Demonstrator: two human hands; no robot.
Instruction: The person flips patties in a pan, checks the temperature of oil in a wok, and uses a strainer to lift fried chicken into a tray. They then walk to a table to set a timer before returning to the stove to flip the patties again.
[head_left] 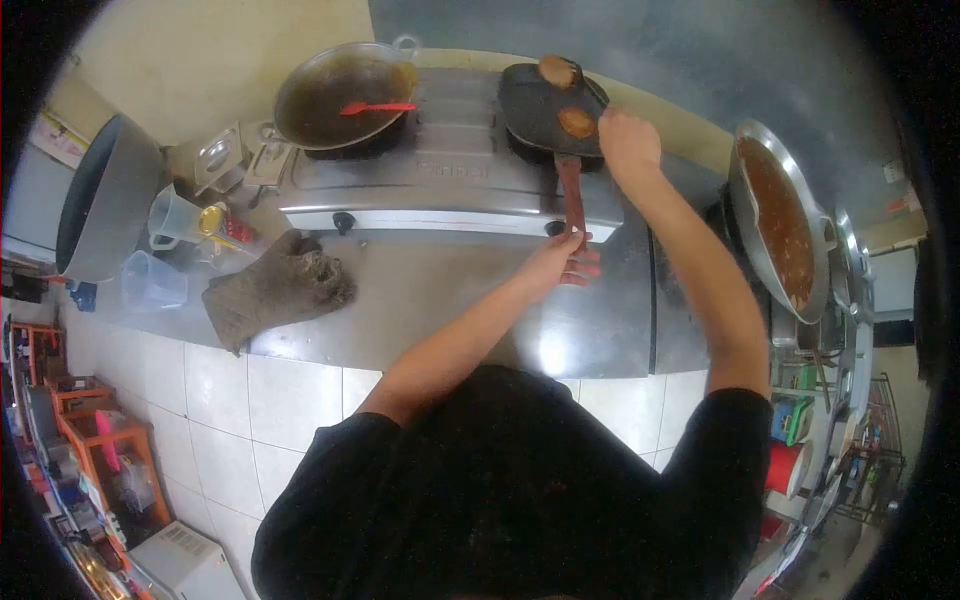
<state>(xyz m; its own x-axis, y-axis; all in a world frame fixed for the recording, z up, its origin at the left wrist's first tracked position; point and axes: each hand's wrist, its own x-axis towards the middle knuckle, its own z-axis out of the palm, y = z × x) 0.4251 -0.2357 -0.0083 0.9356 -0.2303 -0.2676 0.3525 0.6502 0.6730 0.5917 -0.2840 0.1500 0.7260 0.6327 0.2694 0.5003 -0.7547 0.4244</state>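
Observation:
On the right burner of the steel stove sits a dark square frying pan with a brown handle. Two round browned patties are in it, the farther one by the pan's back edge at the head of a black spatula. My right hand is closed around the spatula's handle at the pan's right side. My left hand holds the end of the pan handle, thumb on top and fingers beneath, in front of the stove's edge.
A wok with dark oil and a red spatula occupies the left burner. A crumpled brown cloth, clear plastic jugs and a large grey pot stand left. At right is a wide pan of reddish-brown sauce.

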